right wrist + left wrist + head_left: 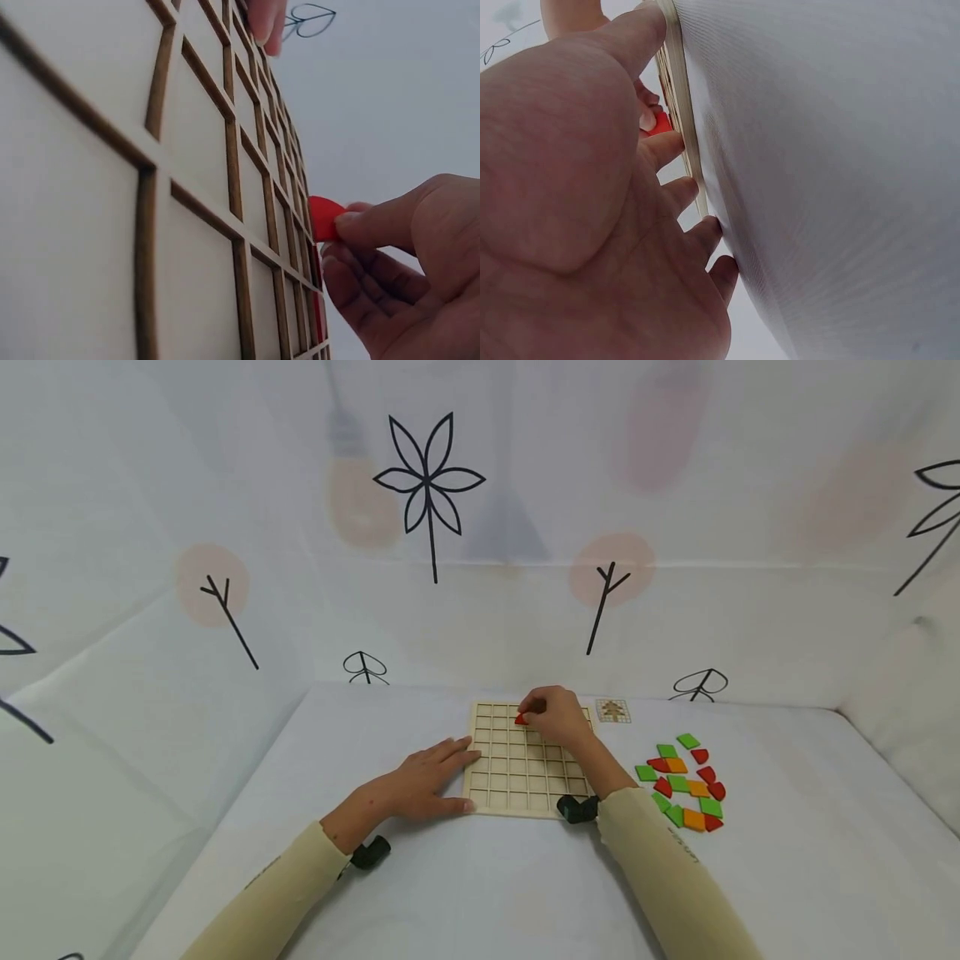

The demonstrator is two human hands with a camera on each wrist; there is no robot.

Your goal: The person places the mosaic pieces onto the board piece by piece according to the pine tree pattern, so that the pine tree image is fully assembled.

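Note:
A light wooden grid board (pixel 498 765) lies on the white table. My right hand (pixel 557 718) pinches a red rounded piece (pixel 324 217) between thumb and fingers, over the board's far rows. In the right wrist view the piece stands tilted at the grid's far side, and a thin red strip (pixel 318 316) shows in the cells below it. My left hand (pixel 429 779) lies with fingers spread, its fingertips touching the board's left edge. From the left wrist, the palm (pixel 562 172) hides much of the board.
Several loose pieces lie right of the board: green squares (pixel 710 807), orange squares (pixel 693 820) and red rounded ones (pixel 717 791). A small card (pixel 613 711) with a brown tree on a grid lies by the board's far right corner. A patterned white cloth (pixel 510 627) rises behind.

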